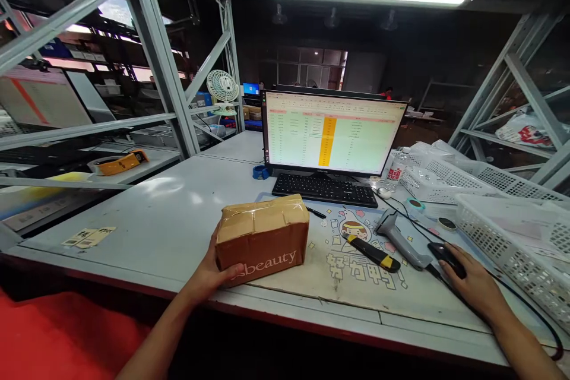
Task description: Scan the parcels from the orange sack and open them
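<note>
A brown cardboard box (265,243) with "beauty" printed on its side and clear tape over its top rests near the front edge of the desk. My left hand (218,270) grips its left end, thumb on the front face, the other fingers hidden behind it. At the right, my right hand (474,279) lies over a black computer mouse (447,259). Between the hands, a black and yellow utility knife (373,253) and a grey barcode scanner (401,240) lie on a printed desk mat (307,285). A black pen (316,212) sits just behind the box.
A monitor (333,133) showing a spreadsheet stands at the back with a black keyboard (325,189) before it. White plastic baskets (512,249) line the right side. Blue tape (260,172) is left of the keyboard. Labels (89,237) lie at the left. Metal posts (162,53) frame the desk.
</note>
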The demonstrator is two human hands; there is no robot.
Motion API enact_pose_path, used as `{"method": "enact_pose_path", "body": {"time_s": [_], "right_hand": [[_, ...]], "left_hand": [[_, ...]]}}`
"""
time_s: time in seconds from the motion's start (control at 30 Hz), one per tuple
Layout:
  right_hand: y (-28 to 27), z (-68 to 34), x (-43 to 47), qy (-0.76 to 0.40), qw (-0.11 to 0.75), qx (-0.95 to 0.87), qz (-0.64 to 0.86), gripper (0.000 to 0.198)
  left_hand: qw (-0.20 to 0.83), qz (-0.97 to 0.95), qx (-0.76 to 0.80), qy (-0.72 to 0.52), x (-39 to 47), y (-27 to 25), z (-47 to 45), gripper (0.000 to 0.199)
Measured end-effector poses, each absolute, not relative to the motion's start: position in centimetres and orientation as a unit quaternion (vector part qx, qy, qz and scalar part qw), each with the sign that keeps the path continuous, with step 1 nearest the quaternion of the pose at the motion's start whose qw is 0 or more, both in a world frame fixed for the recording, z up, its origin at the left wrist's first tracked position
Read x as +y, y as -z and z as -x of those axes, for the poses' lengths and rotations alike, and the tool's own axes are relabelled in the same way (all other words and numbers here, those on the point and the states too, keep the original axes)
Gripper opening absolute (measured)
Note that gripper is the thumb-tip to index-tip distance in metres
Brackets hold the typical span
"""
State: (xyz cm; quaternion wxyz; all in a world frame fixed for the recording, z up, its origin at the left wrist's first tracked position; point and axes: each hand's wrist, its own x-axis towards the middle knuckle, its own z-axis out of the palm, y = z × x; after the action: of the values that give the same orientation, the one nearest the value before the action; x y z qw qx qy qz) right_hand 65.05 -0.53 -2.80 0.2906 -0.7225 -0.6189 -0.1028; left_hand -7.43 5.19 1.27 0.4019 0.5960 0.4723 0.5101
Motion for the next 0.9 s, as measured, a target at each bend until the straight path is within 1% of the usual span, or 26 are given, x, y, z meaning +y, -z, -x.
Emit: {"method": "enact_pose_path", "body": {"time_s": [0.23, 0.43, 0.6, 0.7, 0.8, 0.83, 0.9], "right_hand": [[3.4, -65.5, 0.8, 0.11, 0.252, -0.608, 0.745, 0.077], [3.6, -65.5, 0.7, 0.085, 0.266, -0.602, 0.748, 0.073], [3.1, -65.3, 0.4, 0.063, 0.289, -0.589, 0.752, 0.071], [0.0, -63.3, 0.3, 0.059, 0.337, -0.566, 0.75, 0.074], [-6.4, -57.2, -1.3, 0.101, 0.414, -0.546, 0.721, 0.069], [-9.0, -54.1, -2.4, 0.086, 0.432, -0.562, 0.7, 0.065], [-14.1, -47.3, -5.3, -0.016, 0.453, -0.647, 0.613, 0.061]], "left_hand": [[0.381, -0.587, 0.493, -0.518, 4.7, -1.9, 6.8, 0.13], [0.382, -0.59, 0.494, -0.512, 5.1, -1.2, 7.4, 0.125], [0.397, -0.592, 0.492, -0.5, 5.1, -0.7, 7.8, 0.125], [0.389, -0.594, 0.494, -0.503, 5.1, -0.7, 7.9, 0.124], [0.385, -0.599, 0.498, -0.495, 5.2, -0.6, 8.0, 0.122], [0.387, -0.598, 0.501, -0.491, 5.2, -0.6, 8.0, 0.121], [0.388, -0.591, 0.512, -0.488, 5.3, -0.5, 8.1, 0.122]]}}
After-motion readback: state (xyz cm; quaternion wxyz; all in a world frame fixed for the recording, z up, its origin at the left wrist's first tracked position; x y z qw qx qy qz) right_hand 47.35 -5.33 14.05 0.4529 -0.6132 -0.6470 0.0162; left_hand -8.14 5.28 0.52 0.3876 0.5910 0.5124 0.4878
